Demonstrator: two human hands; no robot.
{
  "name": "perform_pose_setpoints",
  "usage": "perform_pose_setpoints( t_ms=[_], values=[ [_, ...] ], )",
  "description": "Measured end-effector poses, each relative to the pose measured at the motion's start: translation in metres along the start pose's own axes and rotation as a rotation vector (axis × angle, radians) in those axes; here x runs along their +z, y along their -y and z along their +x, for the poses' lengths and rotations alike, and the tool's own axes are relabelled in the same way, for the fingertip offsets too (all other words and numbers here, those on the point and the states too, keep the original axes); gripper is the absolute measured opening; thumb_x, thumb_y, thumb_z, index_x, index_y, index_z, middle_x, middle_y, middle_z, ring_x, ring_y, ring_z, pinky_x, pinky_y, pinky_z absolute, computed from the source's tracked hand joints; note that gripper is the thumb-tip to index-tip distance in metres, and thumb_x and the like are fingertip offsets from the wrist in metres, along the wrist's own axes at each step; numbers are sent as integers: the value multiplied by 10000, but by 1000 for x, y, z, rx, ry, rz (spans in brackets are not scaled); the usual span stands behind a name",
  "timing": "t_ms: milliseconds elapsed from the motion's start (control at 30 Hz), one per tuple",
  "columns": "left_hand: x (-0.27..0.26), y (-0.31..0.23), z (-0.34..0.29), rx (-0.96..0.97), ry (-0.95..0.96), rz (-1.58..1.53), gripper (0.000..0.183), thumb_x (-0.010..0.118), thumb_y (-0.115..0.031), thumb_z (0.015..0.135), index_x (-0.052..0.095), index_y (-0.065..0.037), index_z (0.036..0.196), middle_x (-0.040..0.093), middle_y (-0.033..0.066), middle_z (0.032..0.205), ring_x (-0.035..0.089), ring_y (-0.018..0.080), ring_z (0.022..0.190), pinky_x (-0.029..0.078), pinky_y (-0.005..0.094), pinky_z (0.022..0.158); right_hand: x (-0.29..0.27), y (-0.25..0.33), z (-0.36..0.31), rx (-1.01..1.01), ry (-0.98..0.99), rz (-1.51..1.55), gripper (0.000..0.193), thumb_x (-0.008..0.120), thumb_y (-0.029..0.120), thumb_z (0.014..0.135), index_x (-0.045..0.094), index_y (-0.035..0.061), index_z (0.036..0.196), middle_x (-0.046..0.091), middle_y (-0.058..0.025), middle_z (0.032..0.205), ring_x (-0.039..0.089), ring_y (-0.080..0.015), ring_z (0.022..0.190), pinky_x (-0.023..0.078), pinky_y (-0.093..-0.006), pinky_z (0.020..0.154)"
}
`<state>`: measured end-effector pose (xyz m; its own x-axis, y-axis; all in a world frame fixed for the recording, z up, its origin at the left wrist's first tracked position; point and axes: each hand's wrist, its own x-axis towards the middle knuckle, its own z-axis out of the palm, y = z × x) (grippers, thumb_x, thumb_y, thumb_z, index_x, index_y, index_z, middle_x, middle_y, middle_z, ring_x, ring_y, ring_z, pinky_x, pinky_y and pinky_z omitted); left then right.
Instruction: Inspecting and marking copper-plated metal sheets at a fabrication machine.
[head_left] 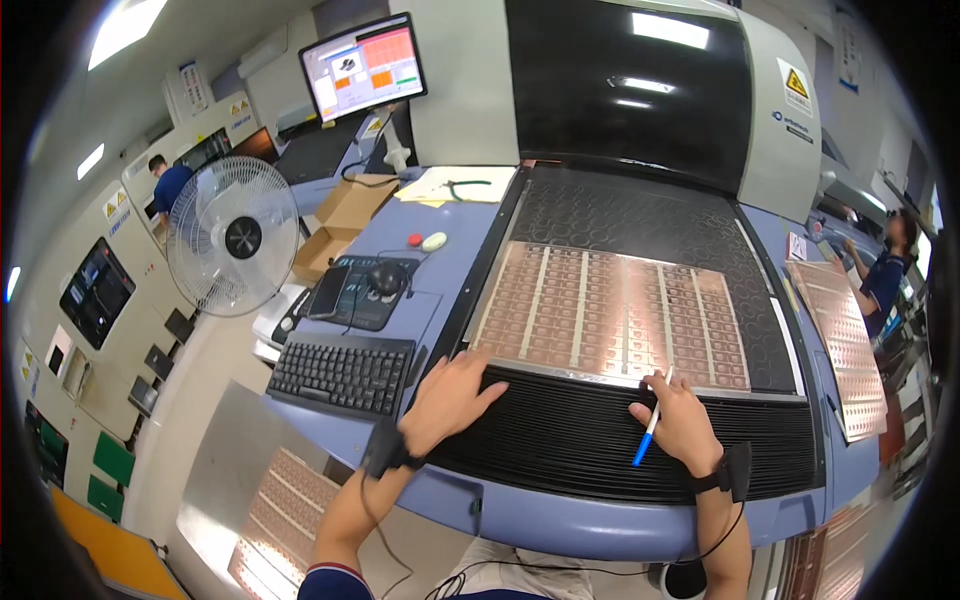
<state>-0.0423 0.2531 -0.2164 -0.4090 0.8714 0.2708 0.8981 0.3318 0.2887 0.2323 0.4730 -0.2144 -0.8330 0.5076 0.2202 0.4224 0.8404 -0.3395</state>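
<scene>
A copper-coloured circuit board panel [610, 315] lies flat on the black machine bed in front of me, patterned with rows of small squares and pale strips. My left hand [450, 398] rests at its near left corner, fingers stretched out and thumb apart, holding nothing. At the near edge, right of the middle, my right hand [682, 420] has its fingertips at the panel's rim. A white pen with a blue cap [645, 442] is held between that hand's fingers, its capped end pointing toward me. Wrist straps with cables sit on both my wrists.
A black keyboard [340, 374], a mouse [386, 278] and an open cardboard box [345, 215] are left of the bed. Pliers [458, 187] lie on yellowish paper. Another panel [845, 345] rests at the right edge. A fan [236, 237] stands left; two people work farther off.
</scene>
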Motion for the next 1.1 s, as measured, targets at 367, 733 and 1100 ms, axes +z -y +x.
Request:
perform_pose_setpoints(
  t_ms=[367,733,1100],
  values=[
    [-59,105,-146,-636,-361,325,508,650,-323,946,587,19,1317,607,294,1288,533,464,1242,420,500,1060,-2,-10,-4,-72,-7,53,466,674,277,937,529,-70,1213,641,-339,1074,580,-499,1154,410,-554,1090],
    [-56,39,-103,-288,-278,-78,322,718,-148,883,685,9,1163,687,230,1156,636,399,1103,497,444,965,9,-12,-7,-59,-114,66,450,698,328,923,614,-1,1220,605,-326,1144,574,-504,1082,483,-513,959],
    [23,-68,11,249,-46,-447,187,718,-27,861,725,1,1045,732,165,1038,711,303,971,550,353,862,26,-21,7,-90,-379,409,408,681,255,954,591,-47,1213,668,-256,794,678,-433,747,527,-471,674]
  ],
)
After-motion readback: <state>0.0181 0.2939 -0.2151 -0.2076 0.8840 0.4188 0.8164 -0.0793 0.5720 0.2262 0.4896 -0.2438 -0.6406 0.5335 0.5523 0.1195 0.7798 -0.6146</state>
